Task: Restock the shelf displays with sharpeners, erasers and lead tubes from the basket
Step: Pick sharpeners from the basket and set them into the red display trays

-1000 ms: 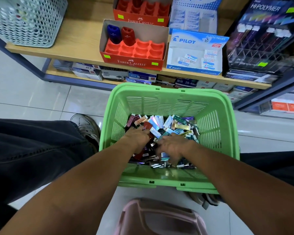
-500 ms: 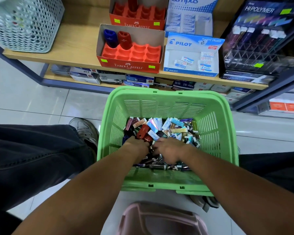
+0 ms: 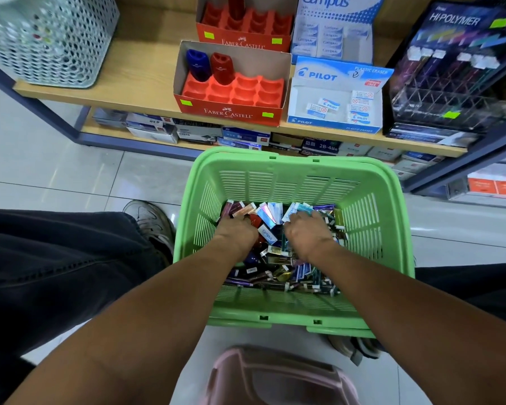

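Green basket [image 3: 389,229] walls hem both hands, seemingly digging.

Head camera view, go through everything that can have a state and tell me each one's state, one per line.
Green basket: on the floor, holding a heap of small packs.
Front Faber-Castell tray: nearly empty, two sharpeners upright in the back-left slots.
Blue sharpener: upright.
Red sharpener: upright.
Pilot eraser box: open, a few erasers inside.
Left hand: down in the heap, grip hidden.
Right hand: down in the heap, grip hidden.
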`<state>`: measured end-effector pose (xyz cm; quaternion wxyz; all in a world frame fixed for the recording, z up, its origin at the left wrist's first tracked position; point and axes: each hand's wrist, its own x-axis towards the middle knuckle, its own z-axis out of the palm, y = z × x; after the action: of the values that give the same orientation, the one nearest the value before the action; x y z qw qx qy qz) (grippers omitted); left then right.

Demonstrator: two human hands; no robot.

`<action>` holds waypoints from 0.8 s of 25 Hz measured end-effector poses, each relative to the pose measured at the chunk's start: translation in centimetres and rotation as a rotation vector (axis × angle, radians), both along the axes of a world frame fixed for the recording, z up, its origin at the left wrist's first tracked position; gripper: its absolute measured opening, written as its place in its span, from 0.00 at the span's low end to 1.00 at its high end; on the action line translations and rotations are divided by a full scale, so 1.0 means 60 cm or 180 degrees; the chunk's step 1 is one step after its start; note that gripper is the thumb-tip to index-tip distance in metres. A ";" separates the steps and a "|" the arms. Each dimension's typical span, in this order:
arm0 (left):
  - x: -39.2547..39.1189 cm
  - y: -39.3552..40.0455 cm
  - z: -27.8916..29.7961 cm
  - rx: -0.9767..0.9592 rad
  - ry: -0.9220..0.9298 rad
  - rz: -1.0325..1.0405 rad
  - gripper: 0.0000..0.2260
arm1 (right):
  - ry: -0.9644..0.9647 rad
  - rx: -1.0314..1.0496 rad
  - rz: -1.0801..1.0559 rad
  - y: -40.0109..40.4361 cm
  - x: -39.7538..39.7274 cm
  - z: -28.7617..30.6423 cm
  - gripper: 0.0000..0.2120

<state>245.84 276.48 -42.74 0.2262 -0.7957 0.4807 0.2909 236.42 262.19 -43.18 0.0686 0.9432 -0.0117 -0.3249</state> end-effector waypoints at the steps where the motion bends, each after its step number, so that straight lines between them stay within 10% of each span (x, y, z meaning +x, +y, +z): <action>1: 0.002 -0.005 0.002 -0.0102 -0.0053 0.0104 0.20 | -0.0186 0.0368 0.0030 0.010 -0.001 -0.009 0.25; 9: -0.012 -0.004 -0.007 -0.0229 0.0231 0.0035 0.20 | 0.0392 0.0105 0.0607 0.017 -0.031 -0.020 0.32; 14: -0.008 -0.004 -0.002 -0.0284 0.0328 0.0094 0.19 | 0.0184 0.0363 -0.0602 -0.051 -0.012 -0.003 0.14; 20: -0.011 -0.014 0.004 -0.0364 0.0290 0.0245 0.20 | -0.0513 -0.0332 -0.0839 -0.071 -0.018 0.021 0.26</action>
<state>245.17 275.66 -42.49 0.1470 -0.8111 0.4754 0.3073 235.31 257.94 -41.91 0.0731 0.9517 -0.1576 -0.2532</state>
